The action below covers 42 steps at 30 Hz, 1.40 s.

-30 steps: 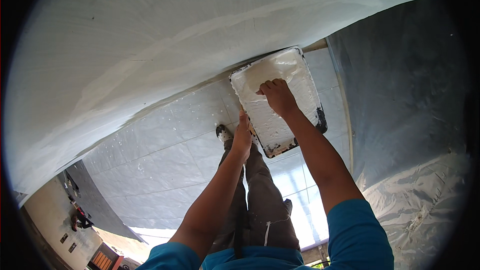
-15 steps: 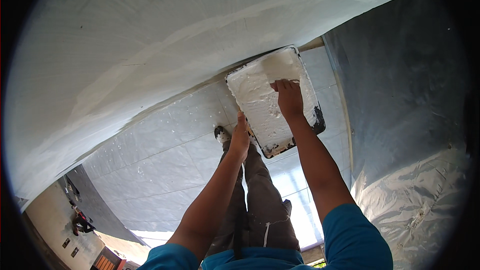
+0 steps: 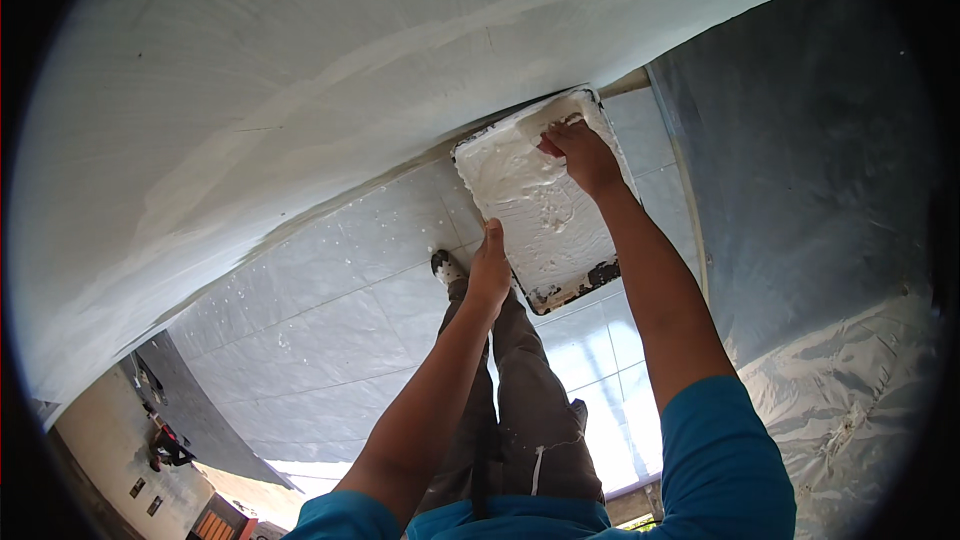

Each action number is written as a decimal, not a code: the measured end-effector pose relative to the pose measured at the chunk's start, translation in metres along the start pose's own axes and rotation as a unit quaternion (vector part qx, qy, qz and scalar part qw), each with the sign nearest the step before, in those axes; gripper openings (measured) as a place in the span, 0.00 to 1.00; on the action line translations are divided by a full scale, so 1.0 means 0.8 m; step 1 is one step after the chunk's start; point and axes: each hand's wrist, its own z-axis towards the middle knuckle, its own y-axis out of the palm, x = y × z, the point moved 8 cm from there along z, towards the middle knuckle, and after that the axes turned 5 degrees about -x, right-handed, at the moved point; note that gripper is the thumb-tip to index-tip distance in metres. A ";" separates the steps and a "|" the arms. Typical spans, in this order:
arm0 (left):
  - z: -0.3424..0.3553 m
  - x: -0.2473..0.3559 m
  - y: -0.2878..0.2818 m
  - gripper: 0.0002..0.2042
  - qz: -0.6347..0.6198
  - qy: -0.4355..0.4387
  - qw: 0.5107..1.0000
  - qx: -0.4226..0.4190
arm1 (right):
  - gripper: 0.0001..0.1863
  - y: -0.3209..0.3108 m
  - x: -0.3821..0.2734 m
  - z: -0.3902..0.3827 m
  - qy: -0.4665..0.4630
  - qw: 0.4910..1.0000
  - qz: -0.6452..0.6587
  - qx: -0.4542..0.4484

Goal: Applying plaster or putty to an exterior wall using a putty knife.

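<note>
A rectangular dark-rimmed tray (image 3: 543, 310) is coated inside with white paste (image 3: 520, 190), ridged and lumpy in places. My left hand (image 3: 490, 265) grips the tray's near left edge, thumb up along the rim and the other fingers hidden beneath. Over the far end of the tray, my right hand (image 3: 588, 155) is closed round a scraper (image 3: 549, 146). A reddish part of it shows by my fingers; the rest is mostly hidden by the hand or smeared with paste.
A large pale wall (image 3: 300, 90) with smeared lighter patches rises just beyond the tray. Grey floor tiles (image 3: 330, 310) below are spotted with white splashes. A dark panel (image 3: 800, 160) stands to the right, with crumpled plastic sheeting (image 3: 840, 410) nearer. My shoe (image 3: 446, 266) shows beside the tray.
My right hand has moved with the scraper toward the far end of the tray, and its wrist has turned. My left hand keeps its hold on the tray's edge.
</note>
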 end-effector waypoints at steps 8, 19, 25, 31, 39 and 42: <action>0.003 -0.004 -0.008 0.41 0.015 -0.010 1.000 0.005 | 0.05 -0.016 -0.024 0.033 0.026 0.999 -0.015 -0.036; 0.006 -0.009 -0.007 0.41 0.020 -0.017 1.000 -0.001 | 0.07 -0.022 -0.023 0.046 0.062 0.996 0.064 -0.032; 0.007 -0.017 -0.022 0.41 0.012 -0.030 0.999 0.039 | 0.09 0.015 -0.062 0.007 0.040 0.993 0.084 -0.076; 0.010 -0.018 -0.014 0.41 0.012 -0.020 0.999 0.039 | 0.11 -0.002 -0.024 0.037 0.066 0.991 0.094 -0.065; 0.010 -0.017 -0.019 0.40 0.023 -0.010 0.999 0.038 | 0.04 -0.003 -0.081 0.048 0.005 0.993 0.119 -0.005; 0.010 -0.014 -0.002 0.40 0.017 -0.018 0.999 0.021 | 0.04 0.023 -0.055 0.040 0.030 0.992 0.120 -0.026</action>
